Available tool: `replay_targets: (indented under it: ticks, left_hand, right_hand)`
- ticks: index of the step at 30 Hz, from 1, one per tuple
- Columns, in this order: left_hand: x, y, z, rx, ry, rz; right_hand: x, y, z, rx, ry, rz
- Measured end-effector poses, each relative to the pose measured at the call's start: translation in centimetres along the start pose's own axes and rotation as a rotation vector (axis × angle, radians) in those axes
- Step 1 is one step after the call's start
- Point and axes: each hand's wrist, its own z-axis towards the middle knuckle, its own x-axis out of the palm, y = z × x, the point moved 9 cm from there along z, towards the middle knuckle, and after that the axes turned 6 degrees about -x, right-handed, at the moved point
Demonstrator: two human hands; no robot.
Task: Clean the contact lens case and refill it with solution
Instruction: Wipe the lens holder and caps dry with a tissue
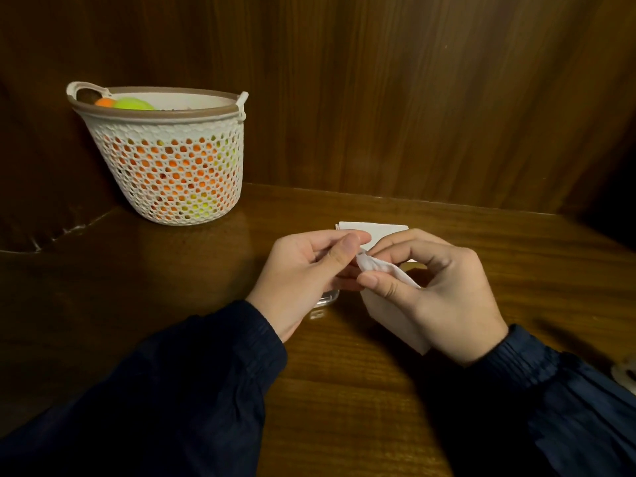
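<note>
The hands meet above the counter (206, 277): right hand (433, 290) pinches a white tissue (385, 270), left hand (306, 270) curls around something hidden.

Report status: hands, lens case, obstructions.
Right hand pinches twisted tissue. Left hand curled round something small, mostly hidden. Clear case part on table below. Nothing in the way.

glossy wood table (192, 277), perforated plastic basket (179, 173), soft tissue (378, 266)
</note>
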Motion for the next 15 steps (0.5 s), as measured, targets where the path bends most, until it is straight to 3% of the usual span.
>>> replay_targets:
  ticks: [5, 15]
  left_hand:
    - [0.19, -0.26, 0.00, 0.024, 0.020, -0.047]
    - [0.04, -0.19, -0.02, 0.017, 0.014, -0.088]
  right_hand:
    - [0.29, -0.48, -0.36, 0.046, -0.039, 0.108]
    - [0.07, -0.18, -0.05, 0.037, -0.036, -0.057]
